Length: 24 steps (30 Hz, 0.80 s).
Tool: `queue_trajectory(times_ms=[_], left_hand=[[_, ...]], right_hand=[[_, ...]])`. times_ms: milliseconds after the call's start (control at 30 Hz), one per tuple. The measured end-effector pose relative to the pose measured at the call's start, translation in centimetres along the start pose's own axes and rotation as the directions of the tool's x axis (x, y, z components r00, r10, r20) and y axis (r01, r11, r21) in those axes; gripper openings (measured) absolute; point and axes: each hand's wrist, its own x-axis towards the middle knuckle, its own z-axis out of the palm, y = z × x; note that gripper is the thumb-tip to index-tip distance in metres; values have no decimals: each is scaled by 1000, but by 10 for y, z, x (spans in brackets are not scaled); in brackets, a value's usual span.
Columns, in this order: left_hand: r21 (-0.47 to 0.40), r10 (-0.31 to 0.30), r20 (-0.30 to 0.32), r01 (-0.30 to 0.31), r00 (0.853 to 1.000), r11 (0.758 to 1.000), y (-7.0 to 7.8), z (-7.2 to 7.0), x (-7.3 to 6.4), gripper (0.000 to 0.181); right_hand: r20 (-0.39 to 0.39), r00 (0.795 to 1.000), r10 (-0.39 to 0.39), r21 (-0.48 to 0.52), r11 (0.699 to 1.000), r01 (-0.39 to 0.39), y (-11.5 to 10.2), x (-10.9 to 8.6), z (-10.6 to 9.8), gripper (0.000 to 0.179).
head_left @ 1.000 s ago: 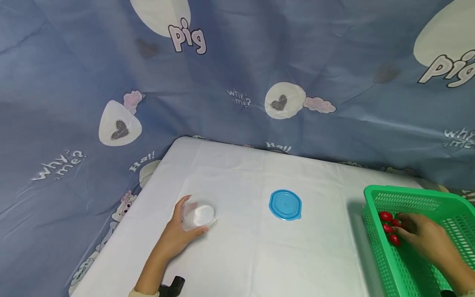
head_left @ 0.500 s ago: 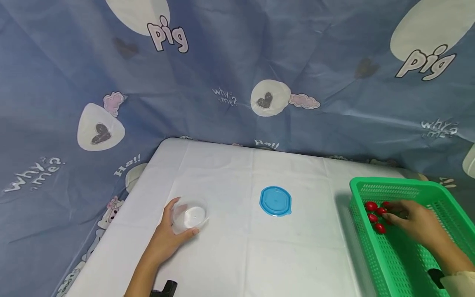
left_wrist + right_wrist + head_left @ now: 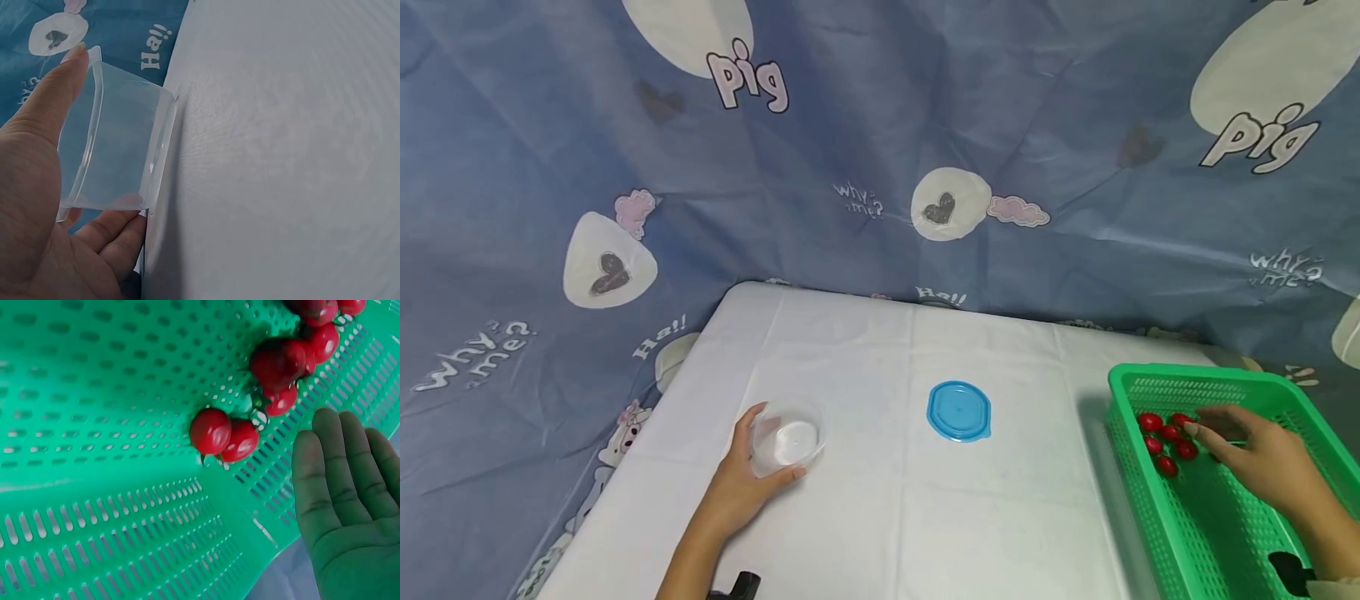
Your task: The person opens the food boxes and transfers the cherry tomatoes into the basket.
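My left hand (image 3: 741, 479) grips a clear plastic food container (image 3: 788, 440), thumb on one side and fingers round the other. Its mouth faces up, and nothing shows inside. In the left wrist view the container (image 3: 119, 134) has its base at or just above the table; I cannot tell whether they touch. At the right, my right hand (image 3: 1270, 458) hovers inside a green basket, beside several cherry tomatoes (image 3: 1170, 432). The right wrist view shows this hand (image 3: 350, 487) with straight fingers and nothing held, apart from the tomatoes (image 3: 210, 431).
A blue lid (image 3: 959, 411) lies flat on the white-covered table (image 3: 865, 350), between container and basket. The green basket (image 3: 1131, 483) has slotted walls and a raised rim. A blue printed cloth (image 3: 820, 242) hangs behind the table.
The right hand's fingers have loosened and drawn back from the tomatoes, so more of them show. My left hand keeps its grip on the container. The head view has shifted slightly right.
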Motion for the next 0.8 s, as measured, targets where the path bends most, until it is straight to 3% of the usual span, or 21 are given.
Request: queue_trajectory(times_ms=[333, 633, 800], left_hand=[[1, 20, -5, -20, 1000, 1000, 7, 2, 0, 119], [5, 32, -24, -32, 999, 999, 5, 1, -3, 120], [34, 45, -6, -44, 999, 998, 4, -1, -4, 123]], right_hand=[[31, 999, 35, 27, 999, -36, -7, -2, 1, 55], [-16, 1000, 3, 35, 999, -2, -11, 0, -1, 53], [-2, 1000, -3, 75, 997, 3, -26, 0, -5, 57]])
